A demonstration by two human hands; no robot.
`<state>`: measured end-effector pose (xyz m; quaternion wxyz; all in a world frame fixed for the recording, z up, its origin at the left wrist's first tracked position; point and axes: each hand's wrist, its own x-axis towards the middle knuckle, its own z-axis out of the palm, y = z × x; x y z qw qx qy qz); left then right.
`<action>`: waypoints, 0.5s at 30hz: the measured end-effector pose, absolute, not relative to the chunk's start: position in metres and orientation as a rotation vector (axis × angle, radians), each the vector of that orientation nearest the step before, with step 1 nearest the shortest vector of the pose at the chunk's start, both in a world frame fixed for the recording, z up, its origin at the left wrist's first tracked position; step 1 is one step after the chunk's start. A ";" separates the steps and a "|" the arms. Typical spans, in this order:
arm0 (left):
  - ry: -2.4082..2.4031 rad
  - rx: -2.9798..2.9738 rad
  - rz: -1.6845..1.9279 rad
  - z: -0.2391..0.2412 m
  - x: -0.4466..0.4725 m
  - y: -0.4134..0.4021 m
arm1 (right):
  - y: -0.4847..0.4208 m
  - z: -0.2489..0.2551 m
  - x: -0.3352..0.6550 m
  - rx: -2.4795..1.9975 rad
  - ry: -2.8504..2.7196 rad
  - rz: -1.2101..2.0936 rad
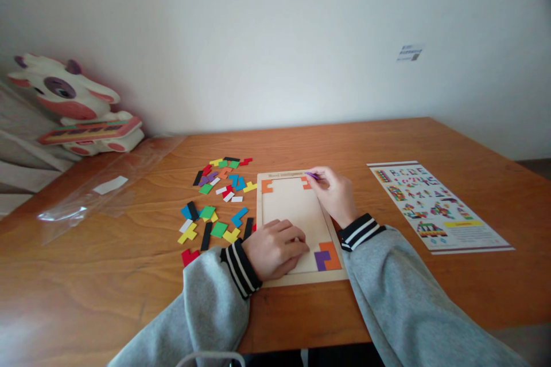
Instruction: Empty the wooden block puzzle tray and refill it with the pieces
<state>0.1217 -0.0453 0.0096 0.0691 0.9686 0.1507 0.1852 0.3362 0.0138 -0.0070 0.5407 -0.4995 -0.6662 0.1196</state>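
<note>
A wooden puzzle tray [287, 206] lies on the table before me. Orange pieces sit in its two far corners, and an orange and a purple piece [328, 257] fill the near right corner. My right hand [334, 194] is pinched on a small purple piece [311, 175] at the tray's far right corner. My left hand [275, 248] rests with curled fingers on the tray's near left part, and I cannot see anything in it. Several loose coloured pieces [215, 200] lie scattered left of the tray.
A printed pattern sheet [439, 206] lies to the right. A clear plastic bag [103, 189] lies at the left. A cow-shaped toy [73, 106] stands at the far left against the wall. The wooden table [129, 275] runs to a near edge below my sleeves.
</note>
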 end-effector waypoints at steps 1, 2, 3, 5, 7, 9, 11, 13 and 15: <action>0.456 2.916 0.556 0.010 0.122 -0.046 | 0.013 -0.005 0.336 -1.189 -1.638 0.236; 0.458 2.914 0.553 0.010 0.122 -0.046 | 0.013 -0.004 0.336 -1.192 -1.697 0.197; 0.459 2.912 0.552 0.010 0.122 -0.046 | 0.013 -0.003 0.336 -1.197 -1.754 0.166; 0.458 2.907 0.554 0.011 0.122 -0.046 | 0.015 -0.003 0.335 -1.218 -1.856 0.115; 0.451 2.905 0.561 0.011 0.122 -0.045 | 0.017 -0.004 0.333 -1.246 -1.935 0.069; 0.452 2.903 0.561 0.011 0.122 -0.045 | 0.020 -0.006 0.331 -1.266 -1.974 0.036; 0.461 2.899 0.554 0.010 0.122 -0.045 | 0.021 -0.006 0.330 -1.282 -1.959 0.015; 0.460 2.898 0.550 0.009 0.122 -0.045 | 0.021 -0.004 0.330 -1.287 -1.951 0.002; 0.452 2.897 0.558 0.009 0.121 -0.045 | 0.020 -0.002 0.330 -1.280 -1.984 -0.022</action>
